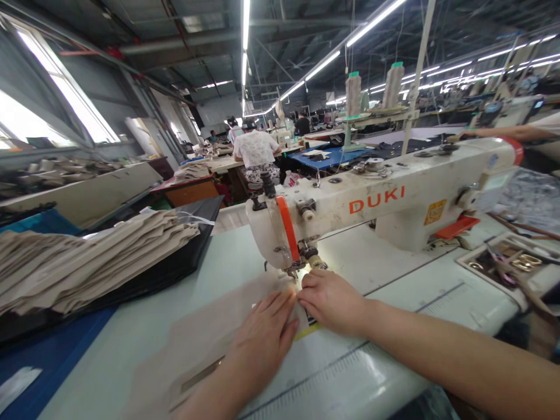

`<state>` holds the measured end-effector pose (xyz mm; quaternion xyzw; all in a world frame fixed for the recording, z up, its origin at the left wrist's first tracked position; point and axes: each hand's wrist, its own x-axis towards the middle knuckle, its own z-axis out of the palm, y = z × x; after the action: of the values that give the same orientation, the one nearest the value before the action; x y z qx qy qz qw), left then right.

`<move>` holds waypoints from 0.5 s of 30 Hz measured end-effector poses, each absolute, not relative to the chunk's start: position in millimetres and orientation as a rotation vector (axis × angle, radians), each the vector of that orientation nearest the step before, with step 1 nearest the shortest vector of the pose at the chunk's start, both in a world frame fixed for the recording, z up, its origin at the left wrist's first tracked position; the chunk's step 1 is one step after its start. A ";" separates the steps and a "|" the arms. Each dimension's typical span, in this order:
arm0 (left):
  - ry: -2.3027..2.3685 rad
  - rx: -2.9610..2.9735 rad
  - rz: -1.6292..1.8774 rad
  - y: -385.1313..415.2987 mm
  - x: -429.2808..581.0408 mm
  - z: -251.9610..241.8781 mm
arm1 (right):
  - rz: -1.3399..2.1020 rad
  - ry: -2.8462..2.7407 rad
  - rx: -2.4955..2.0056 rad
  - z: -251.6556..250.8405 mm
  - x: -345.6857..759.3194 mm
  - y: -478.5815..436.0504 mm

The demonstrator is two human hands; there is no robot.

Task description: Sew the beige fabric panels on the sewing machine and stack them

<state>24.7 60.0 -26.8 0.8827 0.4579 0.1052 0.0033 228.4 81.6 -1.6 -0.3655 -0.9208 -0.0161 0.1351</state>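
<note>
A white sewing machine point(332, 198) with orange DUKI lettering stands on the pale green table. Beneath its lit needle area lies a beige fabric piece point(192, 332), which stretches toward the lower left and has a slot-like opening. My left hand point(266, 332) rests flat on this fabric, fingers extended toward the presser foot. Close by on the right, my right hand point(330, 297) has its fingers curled and pressed together at the fabric's edge beside the needle. Whatever its fingertips pinch is hidden. A yellow strip point(307, 332) shows on the table below the hands.
Stacked beige fabric pieces point(105, 256) lie on black material at the left. A tray point(503, 262) with metal rings and small tools sits at the right. Thread cones point(353, 94) stand behind the machine. Other people work farther back, and another person's arm reaches in at right.
</note>
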 end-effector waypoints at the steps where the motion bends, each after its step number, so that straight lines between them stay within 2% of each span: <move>1: 1.434 2.779 0.324 57.8 24.0 -27.7 | -0.048 -2.665 -1.062 -1.6 229.1 80.6; 15: 1.432 2.749 0.337 70.5 27.0 -24.8 | -0.096 -2.710 -1.095 -3.5 231.0 87.5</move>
<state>27.0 70.5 -24.8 0.8817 0.4592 0.1080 0.0120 231.0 87.5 -3.5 -0.3721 -0.9212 -0.0327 0.1086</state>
